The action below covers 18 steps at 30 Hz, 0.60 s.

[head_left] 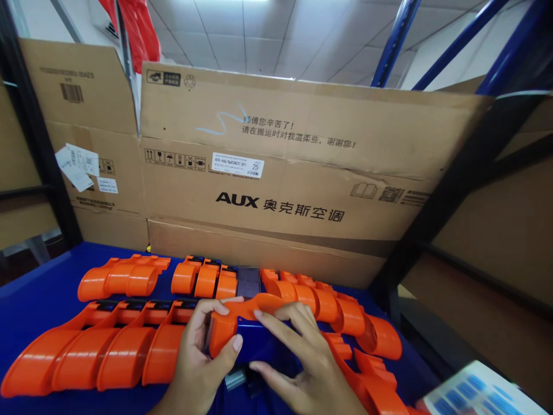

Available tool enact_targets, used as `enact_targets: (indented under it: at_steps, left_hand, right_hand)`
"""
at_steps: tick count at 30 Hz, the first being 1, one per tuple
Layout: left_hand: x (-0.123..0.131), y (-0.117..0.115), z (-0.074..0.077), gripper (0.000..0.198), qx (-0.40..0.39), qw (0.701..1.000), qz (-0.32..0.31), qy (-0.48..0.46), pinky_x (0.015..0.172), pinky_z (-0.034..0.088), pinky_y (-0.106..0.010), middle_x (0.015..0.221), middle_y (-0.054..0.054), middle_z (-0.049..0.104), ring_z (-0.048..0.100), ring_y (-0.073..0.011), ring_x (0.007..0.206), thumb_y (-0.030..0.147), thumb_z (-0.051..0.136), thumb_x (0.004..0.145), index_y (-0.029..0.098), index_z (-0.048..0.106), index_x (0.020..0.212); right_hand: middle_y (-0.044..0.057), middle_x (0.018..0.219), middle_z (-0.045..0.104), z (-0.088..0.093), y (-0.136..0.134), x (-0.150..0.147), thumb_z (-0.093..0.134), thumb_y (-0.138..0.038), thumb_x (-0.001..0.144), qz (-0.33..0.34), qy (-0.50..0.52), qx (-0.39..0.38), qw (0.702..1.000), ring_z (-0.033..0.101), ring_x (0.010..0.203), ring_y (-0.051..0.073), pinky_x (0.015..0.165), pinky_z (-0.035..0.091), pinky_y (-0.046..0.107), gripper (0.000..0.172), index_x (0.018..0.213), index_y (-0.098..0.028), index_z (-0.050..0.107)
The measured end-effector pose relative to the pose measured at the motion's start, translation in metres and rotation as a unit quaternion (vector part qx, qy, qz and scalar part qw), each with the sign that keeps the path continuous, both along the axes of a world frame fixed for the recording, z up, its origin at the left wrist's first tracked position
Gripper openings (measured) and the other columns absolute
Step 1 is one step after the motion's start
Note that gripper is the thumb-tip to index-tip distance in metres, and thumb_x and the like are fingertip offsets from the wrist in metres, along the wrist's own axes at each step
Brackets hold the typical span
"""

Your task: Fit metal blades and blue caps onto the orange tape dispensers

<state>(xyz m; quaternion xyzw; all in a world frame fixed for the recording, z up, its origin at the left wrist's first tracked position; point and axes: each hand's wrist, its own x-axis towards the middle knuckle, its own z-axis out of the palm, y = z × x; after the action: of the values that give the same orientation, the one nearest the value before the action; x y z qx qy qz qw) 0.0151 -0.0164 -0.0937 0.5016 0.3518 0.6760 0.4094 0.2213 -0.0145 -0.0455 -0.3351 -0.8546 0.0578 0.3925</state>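
Note:
Near the bottom middle of the head view, both hands hold an orange-and-blue plastic part [263, 333]. My left hand [203, 351] grips its orange end, thumb in front and fingers behind. My right hand [309, 351] is on the blue side, its fingers on the upper edge and its thumb below. Under the hands lies a small grey metallic piece [235, 380], partly hidden. Curved orange plastic parts with dark inserts [125, 351] stand in a row left of my left hand. More curved orange parts [345, 314] lie behind and right of my right hand.
A large cardboard sheet [276, 190] with printed lettering stands behind the blue work surface [26, 282]. Dark posts [432, 196] rise at both sides. Further orange parts [121, 276] sit at the back left. A white box with blue print [475, 392] is at lower right.

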Motion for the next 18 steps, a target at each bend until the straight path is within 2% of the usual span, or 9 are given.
enact_targets:
  at_steps: [5, 7, 9, 12, 13, 15, 17, 18]
  left_hand:
    - [-0.001, 0.004, -0.001, 0.033, -0.007, 1.000, -0.006, -0.004, 0.090, 0.053, -0.037, 0.104, -0.003, 0.073, 0.068, -0.0279, 0.102, 0.026, 0.082, 0.076, 0.027, 0.062, 0.102]
    - [-0.001, 0.005, -0.001, 0.043, -0.022, 0.999, -0.019, -0.022, 0.092, 0.053, -0.037, 0.108, -0.004, 0.073, 0.069, -0.0285, 0.103, 0.027, 0.083, 0.074, 0.029, 0.061, 0.112]
    - [0.000, 0.003, -0.002, 0.063, -0.021, 0.996, -0.063, -0.058, 0.095, 0.053, -0.040, 0.120, -0.007, 0.071, 0.068, -0.0301, 0.108, 0.031, 0.084, 0.074, 0.032, 0.054, 0.130]
    - [-0.001, -0.001, -0.002, 0.085, 0.045, 0.982, -0.168, -0.079, 0.104, 0.048, -0.047, 0.143, -0.013, 0.059, 0.060, -0.0365, 0.126, 0.049, 0.078, 0.079, 0.034, 0.036, 0.151]
    - [-0.001, -0.003, -0.001, 0.086, 0.080, 0.978, -0.188, -0.050, 0.108, 0.044, -0.049, 0.149, -0.015, 0.054, 0.054, -0.0389, 0.132, 0.051, 0.076, 0.079, 0.033, 0.035, 0.153]
    - [0.000, -0.007, 0.003, 0.086, 0.142, 0.969, -0.188, 0.078, 0.115, 0.035, -0.054, 0.155, -0.015, 0.047, 0.043, -0.0428, 0.141, 0.044, 0.081, 0.077, 0.032, 0.041, 0.153]
    - [0.003, -0.009, 0.009, 0.093, 0.191, 0.943, -0.147, 0.229, 0.118, 0.026, -0.059, 0.158, -0.014, 0.044, 0.035, -0.0460, 0.145, 0.030, 0.087, 0.071, 0.033, 0.043, 0.152]
    - [0.005, -0.009, 0.013, 0.100, 0.210, 0.926, -0.121, 0.288, 0.118, 0.025, -0.062, 0.159, -0.014, 0.043, 0.033, -0.0472, 0.145, 0.026, 0.088, 0.069, 0.033, 0.038, 0.154]
  right_hand:
    - [0.007, 0.111, 0.067, 0.003, 0.000, 0.001, 0.081, -0.033, 0.080, 0.000, -0.002, -0.002, 1.000, 0.065, 0.100, 0.028, 0.093, 0.050, 0.050, 0.066, 0.141, -0.037, 0.055]
    - [0.007, 0.113, 0.069, 0.003, -0.001, 0.001, 0.081, -0.034, 0.080, -0.003, 0.005, -0.013, 1.000, 0.066, 0.101, 0.029, 0.097, 0.049, 0.050, 0.063, 0.138, -0.036, 0.058]
    - [0.007, 0.117, 0.070, 0.002, -0.003, 0.003, 0.083, -0.035, 0.078, -0.019, 0.028, -0.035, 0.999, 0.065, 0.106, 0.031, 0.102, 0.047, 0.052, 0.061, 0.135, -0.035, 0.060]
    - [0.010, 0.125, 0.068, -0.001, -0.004, 0.004, 0.082, -0.042, 0.078, -0.043, 0.129, -0.098, 0.986, 0.064, 0.115, 0.034, 0.105, 0.047, 0.052, 0.060, 0.132, -0.031, 0.059]
    - [0.011, 0.128, 0.067, -0.002, -0.004, 0.004, 0.079, -0.045, 0.080, -0.036, 0.177, -0.130, 0.975, 0.064, 0.116, 0.034, 0.104, 0.049, 0.051, 0.059, 0.133, -0.029, 0.057]
    - [0.013, 0.132, 0.066, -0.004, -0.002, 0.006, 0.069, -0.054, 0.087, -0.003, 0.266, -0.195, 0.944, 0.064, 0.120, 0.033, 0.103, 0.052, 0.048, 0.059, 0.137, -0.027, 0.052]
    - [0.012, 0.141, 0.061, -0.008, 0.001, 0.009, 0.058, -0.061, 0.092, 0.002, 0.309, -0.246, 0.919, 0.057, 0.131, 0.032, 0.108, 0.049, 0.047, 0.062, 0.142, -0.028, 0.047]
    - [0.011, 0.147, 0.056, -0.012, 0.003, 0.011, 0.054, -0.063, 0.093, -0.016, 0.314, -0.266, 0.911, 0.050, 0.138, 0.031, 0.111, 0.045, 0.047, 0.063, 0.145, -0.028, 0.046]
